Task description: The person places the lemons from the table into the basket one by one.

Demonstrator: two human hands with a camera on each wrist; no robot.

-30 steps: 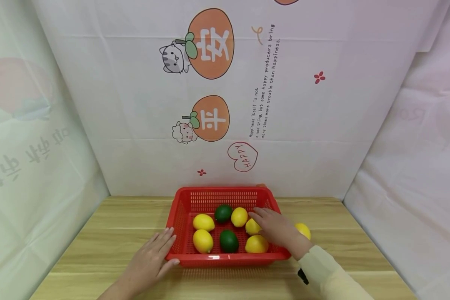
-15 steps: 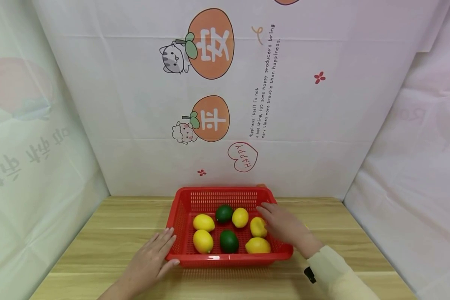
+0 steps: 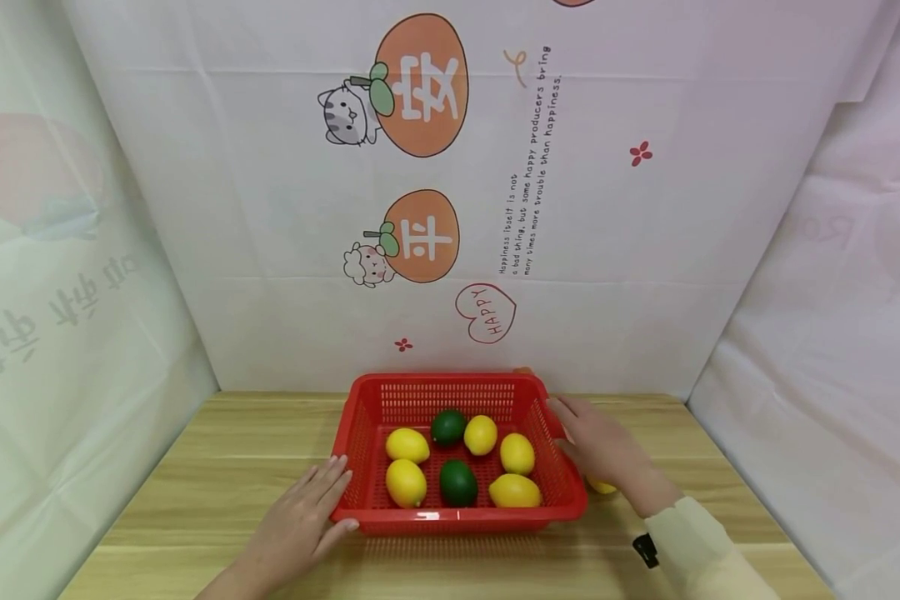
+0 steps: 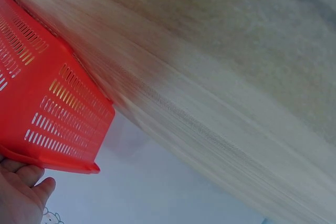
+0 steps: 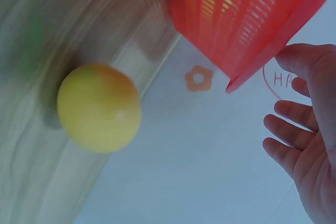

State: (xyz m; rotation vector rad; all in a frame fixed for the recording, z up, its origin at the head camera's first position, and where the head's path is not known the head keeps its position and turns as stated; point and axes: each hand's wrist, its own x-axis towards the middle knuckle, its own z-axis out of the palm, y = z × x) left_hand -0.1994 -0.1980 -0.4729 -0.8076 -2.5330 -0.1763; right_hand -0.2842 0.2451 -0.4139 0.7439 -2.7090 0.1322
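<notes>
A red plastic basket with slotted walls stands on the wooden table. Inside lie several yellow lemons and two dark green oval fruits. My left hand rests on the basket's left rim with its fingers extended, and the left wrist view shows the fingertips at that rim. At the right rim is my right hand, its fingers relaxed and nothing held. The right wrist view has the thumb by the rim, possibly touching it. Another lemon lies on the table outside the basket, mostly hidden under the right hand in the head view.
White printed cloth hangs behind the table and along both sides. Bare wood shows left and right of the basket. A black clip-like piece hangs below the right sleeve.
My right hand has drawn back rightward out of the basket to its right rim. The right-hand lemons shifted slightly right and are now uncovered. The left hand stays put.
</notes>
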